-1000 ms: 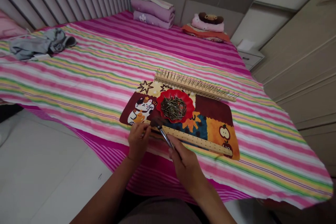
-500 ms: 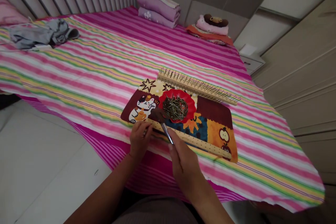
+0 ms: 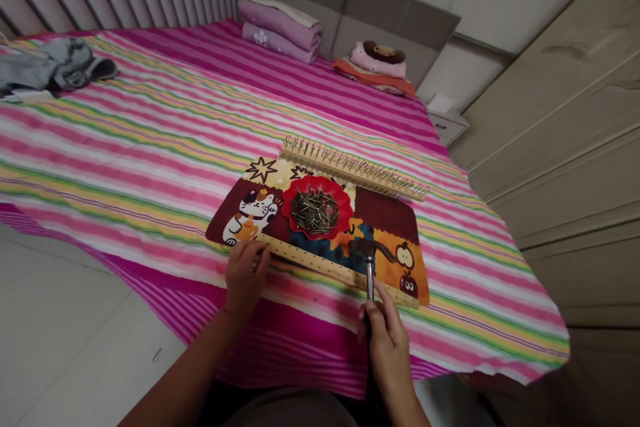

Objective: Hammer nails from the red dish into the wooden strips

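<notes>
My right hand (image 3: 385, 327) grips a claw hammer (image 3: 371, 267) by its handle. The hammer's dark head is over the right part of a patterned mat (image 3: 385, 213), above a pale wooden strip (image 3: 320, 267) dotted with small dark holes. My left hand (image 3: 246, 273) is closed at the strip's left end, fingers curled against it; whether a nail is between them is too small to tell. A red scalloped bowl (image 3: 345, 203) full of loose nails (image 3: 315, 210) sits on the mat behind the strip.
Along the mat's far edge lies a second wooden strip (image 3: 350, 173) with rows of upright nails. Striped cloth (image 3: 150, 167) covers the bed. Folded purple bedding (image 3: 280, 27), a pink and brown pile (image 3: 377, 63) and grey clothing (image 3: 70, 67) lie farther off. Cabinet doors (image 3: 565, 93) stand at right.
My right hand has carried the hammer rightward, from near my left hand to the right part of the mat. My left hand stays at the strip's left end. The view has shifted somewhat.
</notes>
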### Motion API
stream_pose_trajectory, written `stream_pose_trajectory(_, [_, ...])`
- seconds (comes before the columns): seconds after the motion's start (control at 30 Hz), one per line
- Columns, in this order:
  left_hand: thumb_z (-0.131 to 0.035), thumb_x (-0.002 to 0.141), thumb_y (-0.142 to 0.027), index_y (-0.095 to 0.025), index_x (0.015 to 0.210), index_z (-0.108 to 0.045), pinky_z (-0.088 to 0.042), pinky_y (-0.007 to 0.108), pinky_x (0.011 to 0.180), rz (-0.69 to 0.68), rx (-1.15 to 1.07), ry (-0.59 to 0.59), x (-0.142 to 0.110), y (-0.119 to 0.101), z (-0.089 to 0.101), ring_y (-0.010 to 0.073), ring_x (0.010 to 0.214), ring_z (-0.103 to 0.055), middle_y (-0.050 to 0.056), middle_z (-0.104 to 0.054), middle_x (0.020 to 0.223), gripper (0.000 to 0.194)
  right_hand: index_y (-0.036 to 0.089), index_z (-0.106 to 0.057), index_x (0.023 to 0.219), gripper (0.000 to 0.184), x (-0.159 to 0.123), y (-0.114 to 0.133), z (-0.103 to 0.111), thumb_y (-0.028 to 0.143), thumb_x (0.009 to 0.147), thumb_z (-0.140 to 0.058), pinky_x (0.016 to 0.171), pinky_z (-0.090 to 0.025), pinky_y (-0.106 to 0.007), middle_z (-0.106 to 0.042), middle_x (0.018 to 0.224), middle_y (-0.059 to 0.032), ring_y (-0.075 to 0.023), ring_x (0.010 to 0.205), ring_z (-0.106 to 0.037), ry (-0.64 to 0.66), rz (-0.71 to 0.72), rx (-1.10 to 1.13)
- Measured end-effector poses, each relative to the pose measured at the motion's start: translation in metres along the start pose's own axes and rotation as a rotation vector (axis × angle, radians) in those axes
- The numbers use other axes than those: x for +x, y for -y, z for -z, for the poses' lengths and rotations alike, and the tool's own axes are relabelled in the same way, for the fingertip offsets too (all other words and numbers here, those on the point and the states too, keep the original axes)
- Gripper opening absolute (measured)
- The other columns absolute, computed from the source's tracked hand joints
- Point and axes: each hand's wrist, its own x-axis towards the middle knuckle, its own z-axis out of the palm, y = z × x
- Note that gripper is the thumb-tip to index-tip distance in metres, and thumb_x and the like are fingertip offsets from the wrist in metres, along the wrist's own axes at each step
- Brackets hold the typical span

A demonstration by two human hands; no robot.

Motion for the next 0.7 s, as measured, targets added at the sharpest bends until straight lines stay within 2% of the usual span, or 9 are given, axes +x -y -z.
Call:
stream_pose_trajectory(0.1, [-0.056, 0.086, -0.024, -0.020, 0.084, -0.063, -0.048, 0.028, 0.078, -0.024, 0.012, 0.010, 0.001, 0.002, 0.001, 0.0160, 0.083, -0.060, 0.003, -0.063, 0.080, 0.008, 0.017, -0.051, 0.134, 0.063, 0.003, -0.019, 0.009, 0.050, 0.080, -0.057, 0.048, -0.044, -0.024, -0.058, 0.064, 0.0027, -0.0118, 0.050, -0.049, -0.039, -0.145, 0.054])
stream_pose_trajectory(0.27, [-0.057, 0.085, -0.025, -0.020, 0.088, -0.063, -0.048, 0.027, 0.077, -0.010, 0.022, 0.059, 0.005, 0.000, 0.008, 0.0157, 0.084, -0.061, 0.003, -0.063, 0.084, 0.008, 0.015, -0.059, 0.127, 0.061, 0.024, -0.019, 0.010, 0.050, 0.077, -0.058, 0.061, -0.046, -0.026, -0.064, 0.075, -0.0023, -0.0153, 0.065, -0.056, -0.096, -0.058, -0.028])
stream_pose_trajectory(0.43, [-0.057, 0.085, -0.021, -0.019, 0.096, -0.061, -0.048, 0.030, 0.080, -0.049, 0.033, 0.026, 0.016, -0.014, 0.022, 0.0178, 0.090, -0.060, 0.005, -0.064, 0.089, 0.012, 0.015, -0.059, 0.127, 0.056, 0.043, -0.015, 0.002, 0.047, 0.081, -0.054, 0.055, -0.042, -0.025, -0.058, 0.065, 0.0011, -0.0127, 0.056, -0.049, -0.033, 0.020, -0.002])
stream_pose_trajectory(0.53, [-0.057, 0.084, -0.019, -0.019, 0.097, -0.060, -0.047, 0.033, 0.083, -0.122, 0.041, 0.001, 0.027, -0.030, 0.021, 0.0191, 0.092, -0.059, 0.007, -0.064, 0.090, 0.013, 0.015, -0.059, 0.125, 0.054, 0.046, -0.016, -0.001, 0.046, 0.081, -0.054, 0.053, -0.041, -0.024, -0.056, 0.064, 0.0017, -0.0121, 0.055, -0.048, -0.010, 0.028, 0.013])
stream_pose_trajectory(0.6, [-0.055, 0.085, -0.019, -0.019, 0.095, -0.061, -0.046, 0.034, 0.082, -0.181, 0.035, 0.067, 0.037, -0.042, 0.013, 0.0193, 0.090, -0.058, 0.006, -0.064, 0.089, 0.012, 0.016, -0.059, 0.125, 0.053, 0.047, -0.015, -0.002, 0.045, 0.081, -0.054, 0.053, -0.041, -0.024, -0.056, 0.064, 0.0020, -0.0120, 0.055, -0.048, -0.009, 0.010, 0.028])
stream_pose_trajectory(0.7, [-0.051, 0.086, -0.021, -0.019, 0.091, -0.063, -0.044, 0.036, 0.080, -0.203, 0.084, 0.258, 0.054, -0.059, -0.011, 0.0203, 0.087, -0.057, 0.006, -0.065, 0.088, 0.013, 0.016, -0.057, 0.127, 0.054, 0.048, -0.013, -0.003, 0.045, 0.081, -0.054, 0.052, -0.041, -0.024, -0.055, 0.062, 0.0030, -0.0117, 0.054, -0.047, -0.014, -0.022, 0.090])
